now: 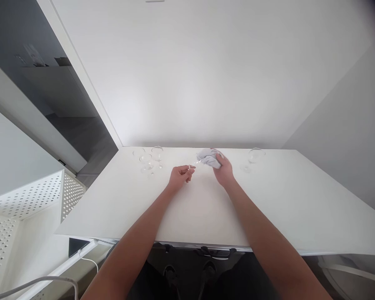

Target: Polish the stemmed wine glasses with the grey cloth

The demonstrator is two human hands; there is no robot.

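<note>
Over the middle of the white table, my left hand (181,176) pinches the stem end of a clear wine glass (198,161), which is tilted to the side. My right hand (224,170) is closed around a crumpled light grey cloth (208,158). The cloth wraps the bowl end of that glass, so most of the bowl is hidden. To the left of my hands, a small group of clear stemmed glasses (157,153) stands near the table's back edge. Another clear glass (255,156) is to the right, also toward the back; its outline is faint.
The white table (200,216) meets a white wall (187,75) at its far side. White perforated panels (28,202) and a cable (50,278) are at the lower left. Beyond the table's left end is a dark doorway (81,129). A round-edged chair (353,271) shows at the lower right.
</note>
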